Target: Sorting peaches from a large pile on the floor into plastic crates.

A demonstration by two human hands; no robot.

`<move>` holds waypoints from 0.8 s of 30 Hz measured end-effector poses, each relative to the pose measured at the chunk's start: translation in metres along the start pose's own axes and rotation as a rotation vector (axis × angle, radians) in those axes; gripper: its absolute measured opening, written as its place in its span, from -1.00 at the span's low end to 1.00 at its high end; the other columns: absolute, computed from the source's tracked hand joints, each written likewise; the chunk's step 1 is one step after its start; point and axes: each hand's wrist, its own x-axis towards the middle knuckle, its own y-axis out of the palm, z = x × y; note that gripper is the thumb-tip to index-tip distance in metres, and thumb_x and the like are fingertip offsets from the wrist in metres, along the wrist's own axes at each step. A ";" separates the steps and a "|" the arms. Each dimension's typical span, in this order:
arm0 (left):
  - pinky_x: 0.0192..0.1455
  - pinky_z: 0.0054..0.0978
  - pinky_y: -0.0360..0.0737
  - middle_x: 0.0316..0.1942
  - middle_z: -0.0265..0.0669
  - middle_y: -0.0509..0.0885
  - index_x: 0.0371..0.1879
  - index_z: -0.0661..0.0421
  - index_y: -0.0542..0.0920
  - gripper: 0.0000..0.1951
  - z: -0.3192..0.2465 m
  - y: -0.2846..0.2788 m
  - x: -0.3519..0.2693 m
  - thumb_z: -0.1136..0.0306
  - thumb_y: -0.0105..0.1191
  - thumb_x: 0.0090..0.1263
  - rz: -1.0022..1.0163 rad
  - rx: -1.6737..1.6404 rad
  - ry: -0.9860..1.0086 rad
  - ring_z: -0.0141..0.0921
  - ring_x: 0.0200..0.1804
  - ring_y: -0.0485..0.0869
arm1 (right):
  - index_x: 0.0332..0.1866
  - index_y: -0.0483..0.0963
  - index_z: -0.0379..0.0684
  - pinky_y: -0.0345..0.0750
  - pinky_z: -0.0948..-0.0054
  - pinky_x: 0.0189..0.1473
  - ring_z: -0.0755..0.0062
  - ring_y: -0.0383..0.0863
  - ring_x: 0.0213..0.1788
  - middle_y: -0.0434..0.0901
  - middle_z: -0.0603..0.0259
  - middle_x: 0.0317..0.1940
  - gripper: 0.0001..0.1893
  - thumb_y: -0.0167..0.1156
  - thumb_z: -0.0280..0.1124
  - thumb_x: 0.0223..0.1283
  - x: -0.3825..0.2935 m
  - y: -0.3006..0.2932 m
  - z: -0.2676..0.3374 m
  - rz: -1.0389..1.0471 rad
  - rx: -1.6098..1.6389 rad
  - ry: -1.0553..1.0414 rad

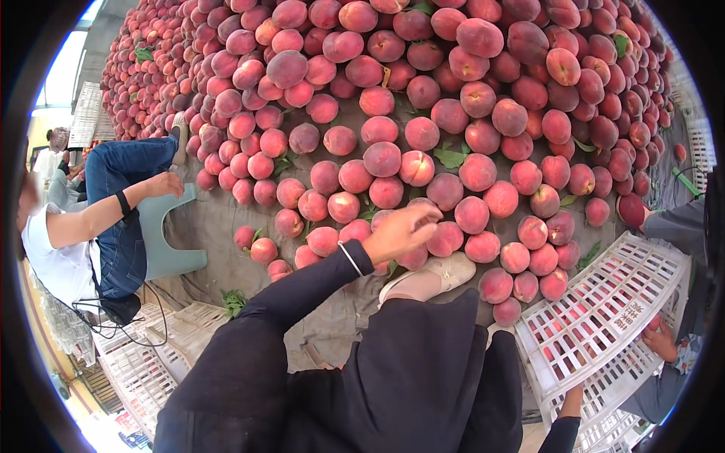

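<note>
A large heap of ripe peaches (379, 158) lies before me on a grey ground cloth (334, 323). My left hand (405, 232), below a black sleeve and a pale bangle, reaches over the near edge of the heap. Its fingers are half curled just above several peaches; no peach shows between them. My right hand is hidden behind a white slatted plastic crate (600, 323) at the lower right; only the wrist (573, 399) and black sleeve show beside it. Through the slots of that crate, peaches are visible. One of my light shoes (453, 272) rests against the nearest peaches.
At left, a person in jeans (122, 226) sits on a pale green plastic stool (170, 232). White crates (139, 362) stand at lower left. Another person's hand (661, 341) is beside the right-hand crates, and a reddish shoe (631, 210) stands at the heap's right edge.
</note>
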 end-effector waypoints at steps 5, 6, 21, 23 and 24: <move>0.16 -0.48 0.55 0.01 -0.31 0.65 0.11 0.19 0.54 -0.74 0.017 -0.056 0.019 0.43 0.00 0.50 -0.234 -0.201 0.032 -0.47 0.04 0.64 | 0.29 0.39 -0.31 0.52 0.24 0.18 0.18 0.59 0.11 0.58 0.05 0.10 -0.51 0.02 -0.16 0.45 0.008 0.004 0.000 -0.040 0.098 0.004; 0.18 -0.50 0.54 0.01 -0.31 0.65 0.10 0.20 0.54 -0.75 0.019 -0.066 0.023 0.45 0.00 0.50 -0.279 -0.251 0.050 -0.47 0.05 0.64 | 0.30 0.39 -0.31 0.52 0.24 0.18 0.18 0.59 0.11 0.58 0.05 0.10 -0.51 0.02 -0.16 0.45 0.009 0.004 -0.001 -0.053 0.130 0.002; 0.34 -0.15 0.39 0.30 -0.12 0.46 0.20 0.07 0.49 -0.45 0.015 -0.183 0.140 0.31 0.27 0.18 -0.985 0.852 0.300 -0.12 0.31 0.44 | 0.46 0.20 -0.31 0.15 0.20 0.49 0.15 0.26 0.48 0.29 -0.01 0.43 -0.39 -0.21 -0.04 0.53 -0.091 0.058 0.175 -0.828 0.227 -0.381; 0.38 -0.08 0.32 0.35 -0.09 0.41 0.28 0.04 0.42 -0.33 0.014 -0.208 0.162 0.20 0.31 0.13 -1.049 0.917 0.236 -0.10 0.39 0.35 | 0.46 0.20 -0.30 0.15 0.21 0.49 0.15 0.26 0.48 0.29 0.00 0.43 -0.40 -0.20 -0.06 0.54 -0.103 0.067 0.185 -0.856 0.187 -0.421; 0.38 -0.08 0.32 0.35 -0.07 0.41 0.30 0.03 0.40 -0.29 0.014 -0.218 0.170 0.17 0.32 0.13 -1.092 0.955 0.191 -0.09 0.38 0.37 | 0.47 0.20 -0.30 0.15 0.21 0.49 0.16 0.26 0.48 0.29 0.00 0.43 -0.41 -0.20 -0.08 0.54 -0.108 0.070 0.188 -0.877 0.138 -0.452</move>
